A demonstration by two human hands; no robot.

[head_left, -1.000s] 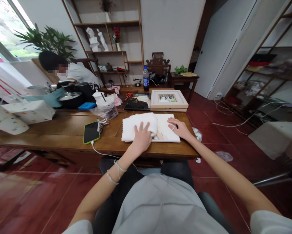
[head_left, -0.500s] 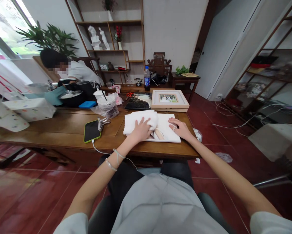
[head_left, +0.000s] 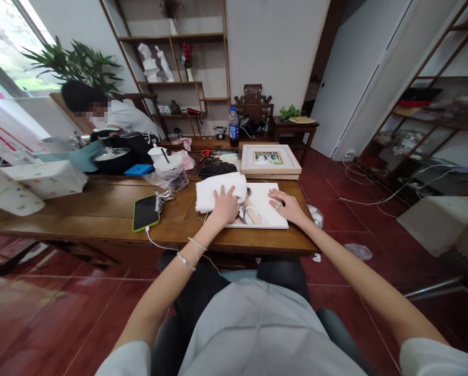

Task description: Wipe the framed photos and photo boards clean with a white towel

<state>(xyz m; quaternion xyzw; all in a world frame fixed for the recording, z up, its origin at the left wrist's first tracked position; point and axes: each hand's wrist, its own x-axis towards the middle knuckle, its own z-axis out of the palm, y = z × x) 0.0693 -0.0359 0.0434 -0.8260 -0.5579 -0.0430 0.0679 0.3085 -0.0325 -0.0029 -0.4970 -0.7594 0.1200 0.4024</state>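
Observation:
Under my left hand (head_left: 226,204) is a folded white towel (head_left: 214,187); the fingers press over its right part and keep hold of it. The towel covers the left part of a white-edged photo panel (head_left: 267,216), which lies flat near the front edge of the table. A printed picture shows on the panel between my hands, partly hidden by the towel and my left hand. My right hand (head_left: 290,207) rests on the panel's right side with its fingers stretched out, holding nothing.
Behind the panel lie framed pictures (head_left: 271,159) and a dark glossy picture (head_left: 218,166). Left of the towel are a phone (head_left: 146,213) on a white cable and a bagged cup (head_left: 168,169). A bottle (head_left: 234,128) stands farther back. A person (head_left: 120,116) sits at the far left.
My left hand and the towel have shifted slightly left and away from me, uncovering more of the printed picture. My right hand stays in place on the panel.

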